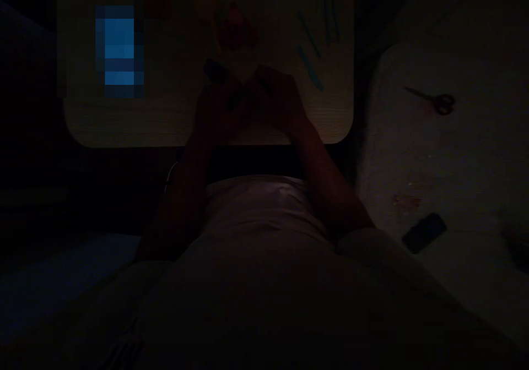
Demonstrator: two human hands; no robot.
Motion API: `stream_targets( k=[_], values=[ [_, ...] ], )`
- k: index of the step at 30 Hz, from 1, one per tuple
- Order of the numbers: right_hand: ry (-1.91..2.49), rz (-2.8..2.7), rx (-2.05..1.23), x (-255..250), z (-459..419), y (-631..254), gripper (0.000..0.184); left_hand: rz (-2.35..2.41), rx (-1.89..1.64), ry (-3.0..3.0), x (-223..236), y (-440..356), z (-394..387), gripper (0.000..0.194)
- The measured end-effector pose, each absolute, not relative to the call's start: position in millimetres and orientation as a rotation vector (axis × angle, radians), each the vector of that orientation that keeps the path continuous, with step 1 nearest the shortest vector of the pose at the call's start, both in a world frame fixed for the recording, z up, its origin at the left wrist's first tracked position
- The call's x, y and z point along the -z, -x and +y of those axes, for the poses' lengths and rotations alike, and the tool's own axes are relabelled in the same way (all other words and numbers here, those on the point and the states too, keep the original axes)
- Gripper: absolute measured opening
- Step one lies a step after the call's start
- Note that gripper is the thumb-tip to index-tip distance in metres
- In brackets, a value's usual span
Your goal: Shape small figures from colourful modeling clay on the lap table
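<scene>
Both hands [248, 103] are held close together above the table [165, 119]; whether anything is gripped cannot be told in the dimness.

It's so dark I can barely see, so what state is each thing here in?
Left hand: curled, close to the right hand; grip unclear.
Right hand: curled; grip unclear.
Blue strips: four, lying separately on the table.
Red pieces: bunched together, details too dark.
Scissors: blades look closed, lying on the pale surface.
Dark rectangular object: lying on the pale surface.
</scene>
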State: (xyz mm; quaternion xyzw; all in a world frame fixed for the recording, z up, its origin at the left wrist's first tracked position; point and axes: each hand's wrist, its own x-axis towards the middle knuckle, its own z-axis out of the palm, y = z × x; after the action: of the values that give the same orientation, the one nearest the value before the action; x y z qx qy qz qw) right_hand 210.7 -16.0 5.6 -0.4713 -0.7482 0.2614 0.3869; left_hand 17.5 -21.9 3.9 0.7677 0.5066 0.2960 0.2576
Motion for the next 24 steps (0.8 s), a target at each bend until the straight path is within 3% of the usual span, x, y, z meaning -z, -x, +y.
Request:
stream_targets(
  k=[18,24],
  values=[
    [1.228,-1.892,-0.688,-7.8,-16.7,-209.3,0.055,1.327,-0.861,-2.12,-0.6,-15.9,-18.9,0.029],
    [1.174,-1.908,-0.642,-4.9,-16.7,-210.8,0.061,1.316,-0.906,-2.136,-0.1,-15.8,-19.5,0.021]
  ],
)
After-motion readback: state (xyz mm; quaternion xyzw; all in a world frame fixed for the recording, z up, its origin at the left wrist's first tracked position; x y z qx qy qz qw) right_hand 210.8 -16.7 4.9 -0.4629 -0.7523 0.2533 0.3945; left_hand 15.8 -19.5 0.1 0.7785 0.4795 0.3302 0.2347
